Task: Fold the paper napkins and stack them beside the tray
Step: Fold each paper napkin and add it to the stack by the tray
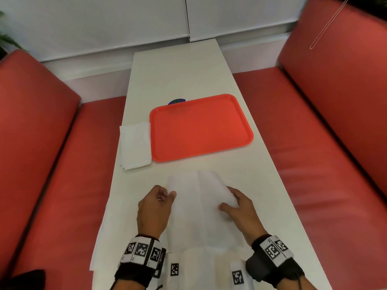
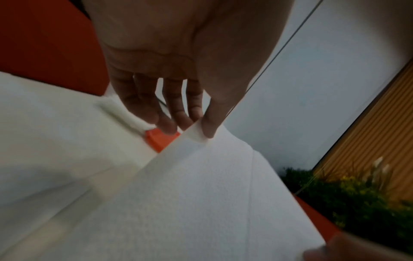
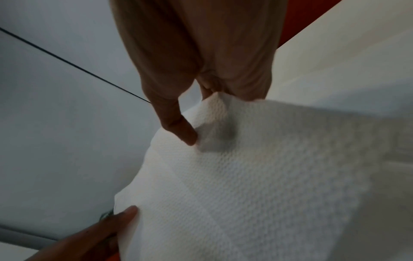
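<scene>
Both hands, left hand (image 1: 154, 208) and right hand (image 1: 237, 206), each grip pinching the raised napkin (image 1: 199, 197) short of the tray (image 1: 201, 127), could tear it by pulling apart.

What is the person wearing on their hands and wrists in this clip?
Both hands are bare, no gloves. The left wrist and the right wrist each carry a black strap with a band of white blocks printed with black square code markers. A thin dark cable runs from each strap. No sleeves show.
</scene>
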`<state>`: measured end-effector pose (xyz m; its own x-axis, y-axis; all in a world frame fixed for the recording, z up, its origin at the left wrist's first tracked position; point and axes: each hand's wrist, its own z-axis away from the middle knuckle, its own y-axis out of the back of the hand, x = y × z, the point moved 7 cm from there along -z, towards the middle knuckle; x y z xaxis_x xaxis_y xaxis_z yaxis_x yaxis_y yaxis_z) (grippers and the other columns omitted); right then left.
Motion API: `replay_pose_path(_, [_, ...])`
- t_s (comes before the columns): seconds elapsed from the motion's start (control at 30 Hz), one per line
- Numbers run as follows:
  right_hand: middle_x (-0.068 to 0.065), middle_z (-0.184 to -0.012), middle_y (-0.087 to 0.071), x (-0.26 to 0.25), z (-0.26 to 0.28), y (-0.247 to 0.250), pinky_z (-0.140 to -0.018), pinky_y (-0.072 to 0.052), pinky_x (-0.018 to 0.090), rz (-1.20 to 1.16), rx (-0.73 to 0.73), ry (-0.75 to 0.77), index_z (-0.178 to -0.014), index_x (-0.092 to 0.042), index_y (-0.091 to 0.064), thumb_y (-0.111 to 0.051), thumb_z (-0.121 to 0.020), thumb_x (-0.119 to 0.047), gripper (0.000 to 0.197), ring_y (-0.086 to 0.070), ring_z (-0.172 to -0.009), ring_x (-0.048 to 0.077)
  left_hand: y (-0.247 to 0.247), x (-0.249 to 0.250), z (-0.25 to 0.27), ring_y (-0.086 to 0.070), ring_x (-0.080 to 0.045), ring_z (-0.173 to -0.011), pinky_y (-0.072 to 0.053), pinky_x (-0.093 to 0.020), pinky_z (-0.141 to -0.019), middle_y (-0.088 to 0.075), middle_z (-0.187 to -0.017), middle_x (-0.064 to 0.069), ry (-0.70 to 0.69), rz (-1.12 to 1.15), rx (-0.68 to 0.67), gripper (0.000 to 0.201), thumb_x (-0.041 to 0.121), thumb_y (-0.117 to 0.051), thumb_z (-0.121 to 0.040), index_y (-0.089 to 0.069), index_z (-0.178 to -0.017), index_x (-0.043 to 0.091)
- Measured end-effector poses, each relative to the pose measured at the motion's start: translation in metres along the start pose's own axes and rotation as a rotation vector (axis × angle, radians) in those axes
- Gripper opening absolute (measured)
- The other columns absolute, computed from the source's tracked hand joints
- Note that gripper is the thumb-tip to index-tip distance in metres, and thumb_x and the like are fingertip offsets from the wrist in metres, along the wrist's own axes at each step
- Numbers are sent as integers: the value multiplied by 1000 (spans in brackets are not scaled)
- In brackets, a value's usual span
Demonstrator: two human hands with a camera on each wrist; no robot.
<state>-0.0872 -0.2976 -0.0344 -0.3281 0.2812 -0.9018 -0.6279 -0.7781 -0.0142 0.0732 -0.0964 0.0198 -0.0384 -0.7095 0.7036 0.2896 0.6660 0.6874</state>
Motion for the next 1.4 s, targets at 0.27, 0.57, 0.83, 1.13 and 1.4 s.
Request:
replay_pose_path(0.27, [1,-107,-76,-33,21,-13,-73,-59,27,-64,-130,67,-109,-17,-71,-63,-91,-2,24,-74,-92,15,19,61,27,-49,-18,-48,-48,-28,-55,-62,-74,3,-180,139,-100,24,31,-69,-89,-52,-75,23])
replay_pose_path(0.57, [19,-127,-64,-65,30,-51,-109,-41,52,-234,-275,22,-124,-9,-63,-46,-99,-49,50,-58,-124,32,-19,99,43,-69,-13,-86,-57,-46,-83,-71,-84,7,-257,310,-383,25,50,-64,-88,-62,-85,25])
replay_pose_path(0.83, [4,-115,-74,-72,2,-63,-98,-52,51,-265,-105,32,-120,-14,-65,-62,-94,-11,27,-70,-107,26,17,50,-6,-61,-1,-84,-47,-17,-73,-67,-93,12,-97,395,-135,11,35,-63,-92,-62,-96,25])
replay_pose_path(1.13, [2,-102,-73,-52,-41,-30,-77,-52,20,253,183,140,-100,-20,-69,-70,-88,-12,14,-70,-94,21,52,-12,-156,-59,-14,-77,-48,-26,-72,-66,-82,1,20,461,-15,19,21,-61,-96,-66,-90,5])
replay_pose_path(1.4, [20,-109,-60,33,-21,66,-93,-39,55,1052,507,-71,-107,-12,-69,-40,-63,-89,94,-62,-94,42,75,-61,-279,-58,-31,-101,-40,-32,-80,-66,-91,-4,77,11,110,27,36,-59,-95,-71,-100,12])
